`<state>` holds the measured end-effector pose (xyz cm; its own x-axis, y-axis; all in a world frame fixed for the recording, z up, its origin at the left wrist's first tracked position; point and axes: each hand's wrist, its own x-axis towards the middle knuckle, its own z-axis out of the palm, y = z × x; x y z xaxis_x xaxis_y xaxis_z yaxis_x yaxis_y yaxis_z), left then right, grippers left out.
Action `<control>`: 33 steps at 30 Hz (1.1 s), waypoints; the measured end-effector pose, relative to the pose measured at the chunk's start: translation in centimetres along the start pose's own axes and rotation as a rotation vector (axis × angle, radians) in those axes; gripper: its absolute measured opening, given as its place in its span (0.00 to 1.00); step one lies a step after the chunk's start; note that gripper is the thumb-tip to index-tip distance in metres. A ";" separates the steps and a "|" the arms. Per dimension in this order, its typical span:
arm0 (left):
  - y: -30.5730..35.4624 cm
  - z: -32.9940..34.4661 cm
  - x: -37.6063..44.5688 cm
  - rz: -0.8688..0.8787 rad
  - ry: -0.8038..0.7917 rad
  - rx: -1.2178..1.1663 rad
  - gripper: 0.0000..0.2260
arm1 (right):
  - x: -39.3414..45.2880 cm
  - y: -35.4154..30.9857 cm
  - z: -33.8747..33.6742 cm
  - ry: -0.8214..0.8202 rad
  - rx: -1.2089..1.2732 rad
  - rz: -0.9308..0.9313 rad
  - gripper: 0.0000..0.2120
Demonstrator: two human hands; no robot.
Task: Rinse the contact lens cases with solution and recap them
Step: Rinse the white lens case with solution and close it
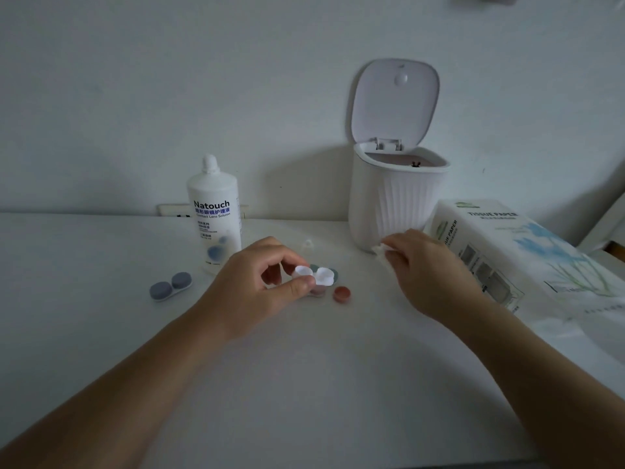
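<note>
Under my left hand [267, 286] part of the open white lens case [316, 276] is hidden; my left fingers [299, 286] pinch its near well just above the white desk [304, 384]. Both round wells face up, uncapped, smooth plastic. Behind it, greyish-green discs are too covered to make out. One reddish-brown cap [341, 294] lies just beside it. My right hand [429, 265] has its fingers pressed together on a crumpled white tissue [380, 252] near the ribbed bin [394, 201], lid up. At left a grey-capped case [171, 286] sits closed beside the solution bottle [214, 214]. At the right edge the tissue pack [527, 252] is cut off.
</note>
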<state>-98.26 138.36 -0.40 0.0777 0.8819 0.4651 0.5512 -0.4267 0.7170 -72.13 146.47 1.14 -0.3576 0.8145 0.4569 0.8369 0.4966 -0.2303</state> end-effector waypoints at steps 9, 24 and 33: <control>0.1 0.2 -0.3 -0.054 -0.089 0.022 0.04 | -2.2 1.0 -0.7 -0.258 -0.504 0.031 0.17; 0.5 -0.1 0.0 -0.081 -0.124 -0.045 0.15 | -0.8 -4.5 -0.5 -0.319 0.467 -0.170 0.12; 0.4 -1.5 0.1 0.234 0.257 0.217 0.09 | -2.3 -4.0 1.7 -0.318 0.423 -0.191 0.08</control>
<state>-99.22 137.99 0.71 0.0266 0.6752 0.7371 0.7080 -0.5333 0.4630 -75.39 143.09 -0.49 -0.6485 0.7162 0.2580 0.5295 0.6678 -0.5231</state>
